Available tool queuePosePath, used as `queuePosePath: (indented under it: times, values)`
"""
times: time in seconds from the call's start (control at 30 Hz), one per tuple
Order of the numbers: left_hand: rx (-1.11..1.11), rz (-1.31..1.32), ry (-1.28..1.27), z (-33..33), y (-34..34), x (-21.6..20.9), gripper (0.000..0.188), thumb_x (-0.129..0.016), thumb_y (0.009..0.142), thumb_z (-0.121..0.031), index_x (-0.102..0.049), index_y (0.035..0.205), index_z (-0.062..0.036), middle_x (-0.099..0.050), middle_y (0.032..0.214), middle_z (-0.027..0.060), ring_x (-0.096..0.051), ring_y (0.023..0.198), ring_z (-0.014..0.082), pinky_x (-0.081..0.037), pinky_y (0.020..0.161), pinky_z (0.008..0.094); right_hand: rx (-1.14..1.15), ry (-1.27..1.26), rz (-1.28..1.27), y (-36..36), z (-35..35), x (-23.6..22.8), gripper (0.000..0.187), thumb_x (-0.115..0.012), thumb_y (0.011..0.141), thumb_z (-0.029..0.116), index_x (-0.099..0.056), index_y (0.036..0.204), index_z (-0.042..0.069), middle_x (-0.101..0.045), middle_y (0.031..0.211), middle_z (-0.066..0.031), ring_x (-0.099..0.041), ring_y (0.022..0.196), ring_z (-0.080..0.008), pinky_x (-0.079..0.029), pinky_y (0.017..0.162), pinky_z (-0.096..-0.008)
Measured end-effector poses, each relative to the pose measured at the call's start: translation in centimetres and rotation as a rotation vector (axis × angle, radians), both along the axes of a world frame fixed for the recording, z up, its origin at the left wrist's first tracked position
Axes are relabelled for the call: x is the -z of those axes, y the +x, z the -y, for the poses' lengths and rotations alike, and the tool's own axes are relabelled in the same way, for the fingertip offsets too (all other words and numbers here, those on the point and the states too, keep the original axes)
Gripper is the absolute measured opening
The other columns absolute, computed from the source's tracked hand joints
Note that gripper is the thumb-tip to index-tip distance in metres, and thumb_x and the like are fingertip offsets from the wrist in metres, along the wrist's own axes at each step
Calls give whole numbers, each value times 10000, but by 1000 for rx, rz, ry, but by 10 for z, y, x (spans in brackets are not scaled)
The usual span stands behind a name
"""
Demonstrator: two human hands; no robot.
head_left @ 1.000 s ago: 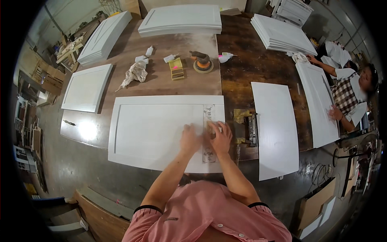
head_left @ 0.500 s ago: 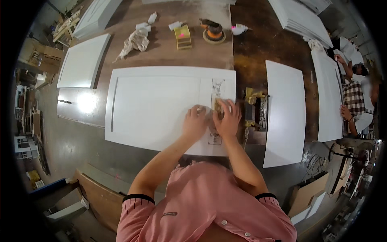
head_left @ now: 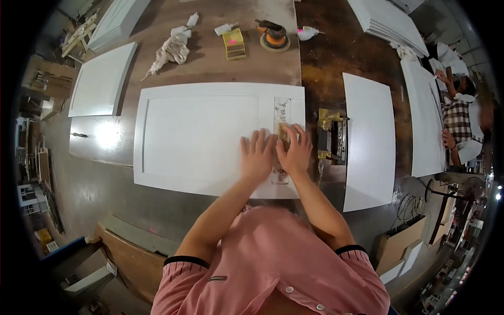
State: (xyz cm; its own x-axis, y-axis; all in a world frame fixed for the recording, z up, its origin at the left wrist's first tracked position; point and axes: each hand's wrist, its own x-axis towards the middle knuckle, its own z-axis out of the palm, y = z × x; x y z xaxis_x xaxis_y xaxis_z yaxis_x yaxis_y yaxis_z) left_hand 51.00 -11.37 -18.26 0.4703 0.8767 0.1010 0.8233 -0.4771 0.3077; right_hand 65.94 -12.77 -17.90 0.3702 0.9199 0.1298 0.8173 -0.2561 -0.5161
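A white framed door panel (head_left: 199,134) with a recessed middle lies on the workbench in front of me. My left hand (head_left: 257,157) rests flat on it with the fingers stretched out and apart, near the inner edge of the right frame piece. On that frame piece lies a long, narrow strip with dark marks (head_left: 282,107). My right hand (head_left: 295,152) is bent over the strip, its thumb and fingers round a small tan block (head_left: 283,134) pressed against it. My fingers partly hide the block, and my hands cover the middle of the strip.
An orange-and-black sander (head_left: 274,38), a yellow box (head_left: 234,44), a crumpled cloth (head_left: 170,51) and white bottles (head_left: 193,19) lie at the back. A clamp-like metal fixture (head_left: 332,135) and a plain white panel (head_left: 369,142) are to the right. A co-worker (head_left: 459,118) stands far right.
My left hand's fingers have gone from curled to stretched out flat. My right hand stays on the tan block at the strip. The whole view has shifted slightly.
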Motion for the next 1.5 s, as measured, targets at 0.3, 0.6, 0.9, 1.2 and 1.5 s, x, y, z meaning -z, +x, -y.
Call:
queuePosePath:
  times: [0.3,0.6,0.9,1.2,1.5]
  values:
    - [104,-49,-171,16,-6,-9,695,-558,1003,-283,-319,1607,-37,-251,1684,218,-166,1565,475,-108,1219,728,39,236,-101,10,5,15,434,-730,874,341,-685,1294,242,-599,1382,-40,-519,1304,-368,-413,1093,-515]
    - [141,-161,-43,8,-1,-1,621,-532,995,-272,-415,1572,-77,-296,1683,115,-219,1541,487,-151,1170,787,-1,295,-56,1,6,2,411,-705,899,286,-693,1290,159,-654,1303,-73,-556,1230,-368,-416,1058,-485]
    - [344,-54,-330,-23,-48,-21,778,-662,961,-345,-328,1624,-112,-220,1724,129,-165,1595,372,-115,1282,597,-21,320,-239,19,0,10,263,-690,929,230,-732,1164,119,-722,1212,-82,-592,1176,-356,-438,1037,-459]
    - [312,-114,-396,6,-50,-43,1054,-787,835,-530,-279,1633,-67,-131,1733,192,-82,1603,405,-70,1265,648,-21,369,-177,13,8,15,214,-734,896,188,-739,1088,94,-714,1232,-61,-584,1196,-360,-457,1053,-476]
    - [292,-115,-442,5,-45,-35,979,-780,879,-430,-264,1620,-52,-119,1726,215,-71,1595,449,-94,1222,721,3,379,-105,13,6,15,217,-746,858,204,-722,1047,100,-719,1178,-72,-606,1156,-356,-464,1015,-469]
